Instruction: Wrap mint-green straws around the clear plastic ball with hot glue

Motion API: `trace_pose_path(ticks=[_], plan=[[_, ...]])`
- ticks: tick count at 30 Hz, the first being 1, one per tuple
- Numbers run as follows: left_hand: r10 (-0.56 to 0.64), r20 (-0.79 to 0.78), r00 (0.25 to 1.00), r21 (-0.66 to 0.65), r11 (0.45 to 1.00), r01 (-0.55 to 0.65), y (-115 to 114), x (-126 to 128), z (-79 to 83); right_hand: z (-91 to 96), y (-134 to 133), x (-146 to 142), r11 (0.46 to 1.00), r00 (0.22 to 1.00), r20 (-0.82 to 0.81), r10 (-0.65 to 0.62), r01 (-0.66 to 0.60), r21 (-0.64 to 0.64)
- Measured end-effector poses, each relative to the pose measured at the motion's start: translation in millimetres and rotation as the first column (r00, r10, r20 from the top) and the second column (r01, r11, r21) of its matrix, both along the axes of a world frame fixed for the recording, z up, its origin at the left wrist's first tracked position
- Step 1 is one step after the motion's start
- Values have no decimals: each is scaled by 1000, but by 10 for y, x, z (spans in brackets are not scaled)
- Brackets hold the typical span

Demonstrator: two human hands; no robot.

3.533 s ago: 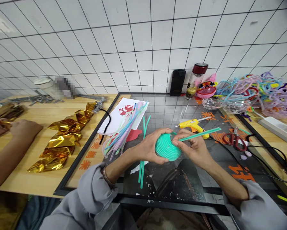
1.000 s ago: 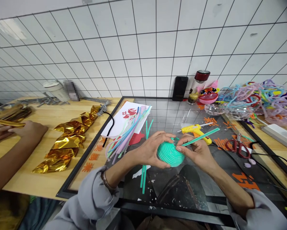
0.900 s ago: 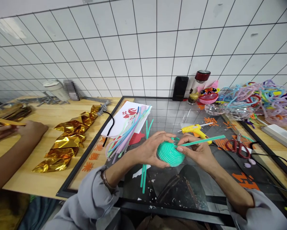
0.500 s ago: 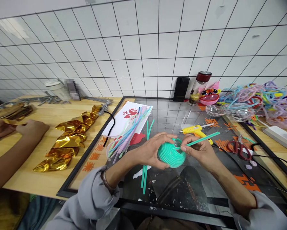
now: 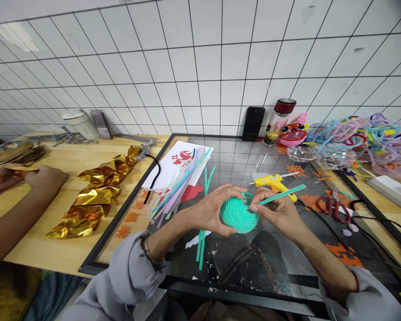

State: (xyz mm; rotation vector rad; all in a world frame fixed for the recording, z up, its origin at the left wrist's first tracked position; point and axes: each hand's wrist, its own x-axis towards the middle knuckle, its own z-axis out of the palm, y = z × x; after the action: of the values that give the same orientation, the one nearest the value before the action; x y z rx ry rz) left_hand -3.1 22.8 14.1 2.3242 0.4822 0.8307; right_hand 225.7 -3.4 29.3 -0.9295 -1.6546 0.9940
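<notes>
- White-tiled wall behind; black-framed glass surface (image 5: pixel 240 165) fills centre of frame.
- Centre: teal coiled dome (image 5: pixel 235 218), held just above the surface between both hands. Judged light, hollow, springy and easily crushed; best cupped at the sides.
- Person's left hand (image 5: pixel 208 210): grip curled round the dome's left side.
- Person's right hand (image 5: pixel 279 213): grip pinched on teal strand (image 5: pixel 280 194) where it meets the dome. Strand judged thin and bendable.
- Right of centre: glue gun (image 5: pixel 273 180), scissors (image 5: pixel 330 204).
- Far left: co-worker's hand (image 5: pixel 45 177) near gold foil (image 5: pixel 93 196).
</notes>
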Motion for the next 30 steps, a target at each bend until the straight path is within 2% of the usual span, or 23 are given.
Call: trace_pose_path(ticks=[7,18,25,30], plan=[[33,-39,999,-84,996,-36,-16,3,19,-13,5,7,1000,1000,2,2,-2,3],[44,-80,996,-78,996,-51,-14,22,64,-8,8,-2,1000,1000,-8,7,-7,-1],[4,-5,1000,6,1000,-4,18,13,-5,-20,11,-1,1000,1000,-5,-2,2,-13],[-2,-5,1000,2,1000,2,32,6,-31,-6,15,0,1000,1000,2,-4,4,-18]])
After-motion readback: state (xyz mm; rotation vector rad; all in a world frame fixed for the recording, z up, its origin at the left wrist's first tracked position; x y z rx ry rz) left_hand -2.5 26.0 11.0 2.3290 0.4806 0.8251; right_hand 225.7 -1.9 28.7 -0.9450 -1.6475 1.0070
